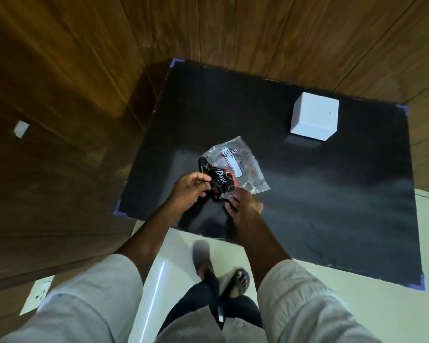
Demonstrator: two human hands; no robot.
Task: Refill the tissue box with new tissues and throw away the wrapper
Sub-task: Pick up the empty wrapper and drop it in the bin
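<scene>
While you look down, wood panelling (60, 120) fills the far left, with a small white tag (21, 128) on it and a white socket (37, 294) lower down. Your left sleeve (84, 300) is pale and pushed up the forearm. Your left hand (191, 189) reaches over the near edge of the black counter (332, 194), which has purple tape at its corners. Its fingers (203, 178) are pinched shut on a dark wrapper (218, 180) with "Dove" printed in white and some red on it. That wrapper is crumpled and sits over the near part of a clear bag (243, 164) bearing a white label; the bag lies flat on the counter, near the middle of its left half. Your right hand (245, 206) comes in just beside, below the bag's near edge; its fingers (232, 203) point toward the dark wrapper and are loosely spread, and you cannot tell whether they grip anything. Below the hands, your feet in sandals (240, 280) stand on pale floor (178, 243). Farther right and toward the back of the counter stands the white box (312, 117), cube-shaped with a slot on top, well apart from both hands. Your right sleeve (307, 300) matches the left.
</scene>
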